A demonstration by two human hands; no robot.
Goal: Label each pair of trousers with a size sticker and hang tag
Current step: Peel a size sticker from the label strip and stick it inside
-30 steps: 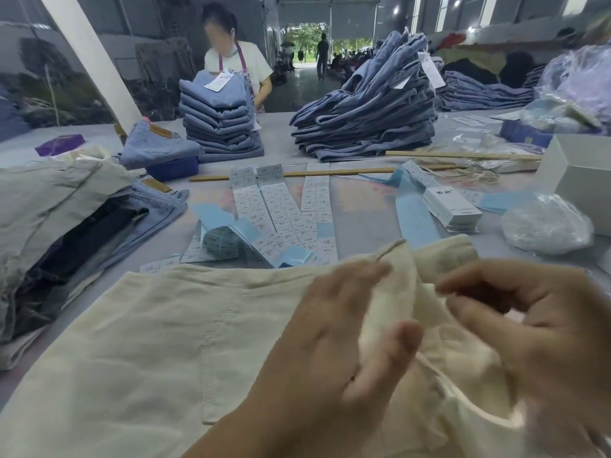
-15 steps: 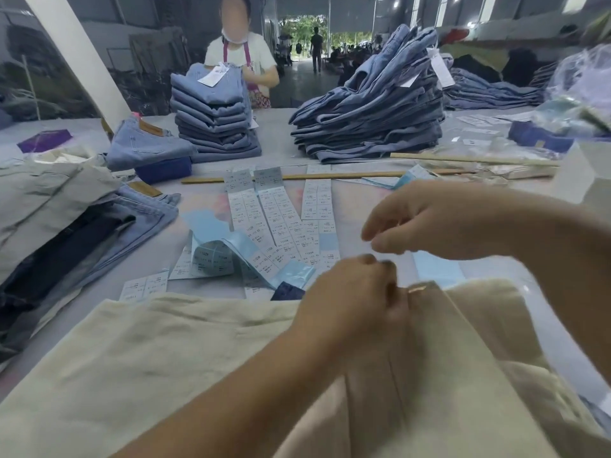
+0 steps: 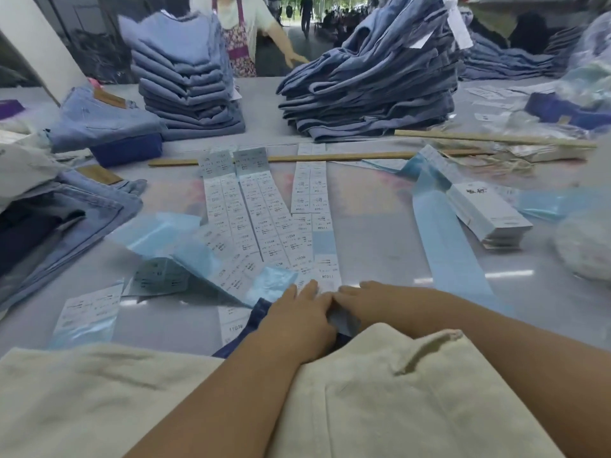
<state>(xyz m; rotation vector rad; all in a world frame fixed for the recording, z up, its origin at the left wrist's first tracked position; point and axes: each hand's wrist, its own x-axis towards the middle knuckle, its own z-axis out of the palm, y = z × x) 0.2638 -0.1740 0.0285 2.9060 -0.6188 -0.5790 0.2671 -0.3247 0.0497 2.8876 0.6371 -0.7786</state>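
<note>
Both grips met at the near end of the size-sticker strips point(image 3: 297, 226), left hand point(image 3: 299, 317) and right hand point(image 3: 373, 304) pinching one sticker point(image 3: 340, 320), apparently to peel it, just beyond the cream trousers point(image 3: 380, 401) on the tabletop point(image 3: 373, 206).

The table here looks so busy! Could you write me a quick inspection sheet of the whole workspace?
Surface: glossy grey table, largely covered.
Job's things: cream trousers nearest the camera; sticker strips fanned at centre; stack of hang tags to the right.
Clutter: peeled blue backing strips, wooden sticks, folded blue jeans stacks, clear bags at right.
Hands: left hand and right hand meet at the strips' near ends; what the fingers hold is hidden.
Cables: nothing seen.
Surroundings: another person stands across the table; open doorway beyond.
</note>
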